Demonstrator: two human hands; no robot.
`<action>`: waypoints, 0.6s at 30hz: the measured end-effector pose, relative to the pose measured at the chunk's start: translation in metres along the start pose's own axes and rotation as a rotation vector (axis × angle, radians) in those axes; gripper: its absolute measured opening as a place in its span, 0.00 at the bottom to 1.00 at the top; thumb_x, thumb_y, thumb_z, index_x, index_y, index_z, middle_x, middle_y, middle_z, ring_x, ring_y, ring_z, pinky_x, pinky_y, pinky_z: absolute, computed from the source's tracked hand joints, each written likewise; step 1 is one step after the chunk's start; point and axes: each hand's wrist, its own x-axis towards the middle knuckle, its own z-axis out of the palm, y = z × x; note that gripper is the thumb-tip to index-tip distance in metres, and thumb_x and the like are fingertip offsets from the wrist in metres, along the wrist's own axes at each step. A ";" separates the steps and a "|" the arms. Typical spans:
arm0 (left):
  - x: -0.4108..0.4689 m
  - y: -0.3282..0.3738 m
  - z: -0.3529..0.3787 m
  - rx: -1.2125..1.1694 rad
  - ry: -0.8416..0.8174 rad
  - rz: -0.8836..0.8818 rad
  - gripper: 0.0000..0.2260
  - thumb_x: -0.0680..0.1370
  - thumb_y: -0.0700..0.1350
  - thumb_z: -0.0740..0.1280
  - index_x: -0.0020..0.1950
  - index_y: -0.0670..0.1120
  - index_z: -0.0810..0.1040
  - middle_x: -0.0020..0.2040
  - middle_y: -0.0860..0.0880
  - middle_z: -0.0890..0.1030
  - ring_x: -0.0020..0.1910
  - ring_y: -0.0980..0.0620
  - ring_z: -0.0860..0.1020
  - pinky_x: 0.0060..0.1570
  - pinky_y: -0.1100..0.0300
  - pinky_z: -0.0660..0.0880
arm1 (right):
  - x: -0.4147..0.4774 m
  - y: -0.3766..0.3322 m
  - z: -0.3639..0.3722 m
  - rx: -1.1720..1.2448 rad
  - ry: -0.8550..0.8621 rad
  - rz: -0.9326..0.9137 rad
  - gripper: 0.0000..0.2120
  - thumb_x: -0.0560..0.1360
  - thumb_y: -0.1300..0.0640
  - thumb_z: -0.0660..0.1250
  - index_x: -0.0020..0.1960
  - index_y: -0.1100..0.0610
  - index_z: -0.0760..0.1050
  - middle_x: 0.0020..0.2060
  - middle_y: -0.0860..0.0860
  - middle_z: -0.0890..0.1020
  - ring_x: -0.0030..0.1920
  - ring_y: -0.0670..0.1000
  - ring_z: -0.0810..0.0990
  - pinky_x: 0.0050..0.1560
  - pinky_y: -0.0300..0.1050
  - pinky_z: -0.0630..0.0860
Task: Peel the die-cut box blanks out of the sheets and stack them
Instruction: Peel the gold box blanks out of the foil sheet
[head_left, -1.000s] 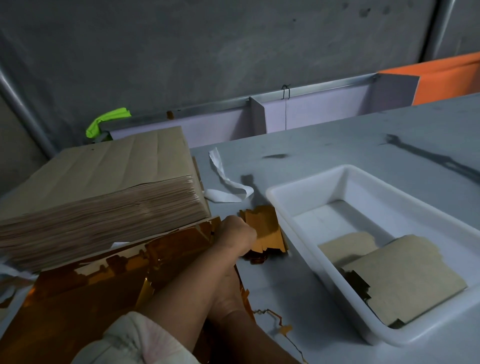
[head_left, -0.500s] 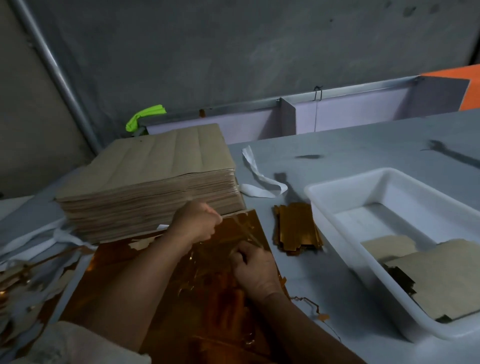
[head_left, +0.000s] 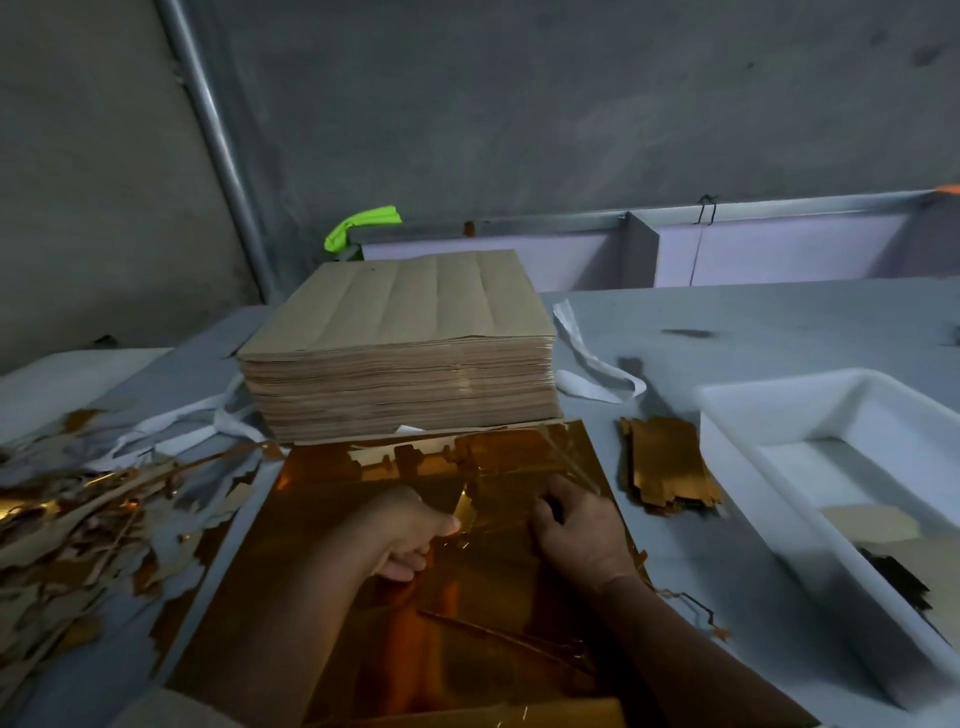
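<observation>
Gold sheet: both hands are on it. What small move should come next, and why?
Probably pull the lifted flap up and away with the left hand while the right hand holds the gold sheet down: the flap is pinched and raised but seems joined to the sheet. The freed piece would likely go on the gold pile.

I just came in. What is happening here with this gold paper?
A person works on a gold sheet lying on the table. The left hand pinches a small gold piece above the sheet; the right hand rests on the sheet, fingers curled. A small stack of gold blanks lies to the right, beside a white tray. Scraps are heaped on the left; a tall stack of brown sheets stands behind.
</observation>
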 end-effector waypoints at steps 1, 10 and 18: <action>0.001 0.002 0.003 -0.011 -0.014 0.006 0.21 0.78 0.49 0.68 0.68 0.44 0.70 0.52 0.46 0.79 0.47 0.53 0.79 0.44 0.61 0.79 | 0.000 0.000 0.000 -0.007 -0.004 0.000 0.10 0.80 0.50 0.61 0.40 0.44 0.69 0.36 0.45 0.78 0.37 0.43 0.77 0.34 0.36 0.69; 0.005 0.007 0.014 0.008 -0.095 0.009 0.08 0.76 0.46 0.72 0.52 0.46 0.79 0.42 0.50 0.76 0.39 0.56 0.73 0.36 0.66 0.71 | 0.001 0.002 0.002 -0.007 0.027 -0.011 0.06 0.80 0.50 0.61 0.44 0.47 0.72 0.36 0.46 0.78 0.38 0.45 0.78 0.39 0.41 0.76; 0.010 0.012 0.005 -0.225 0.090 0.145 0.12 0.81 0.46 0.63 0.64 0.47 0.74 0.55 0.47 0.77 0.54 0.50 0.75 0.49 0.57 0.73 | -0.004 -0.002 -0.008 0.466 0.102 0.090 0.18 0.80 0.42 0.61 0.41 0.53 0.78 0.34 0.56 0.82 0.36 0.55 0.81 0.39 0.54 0.79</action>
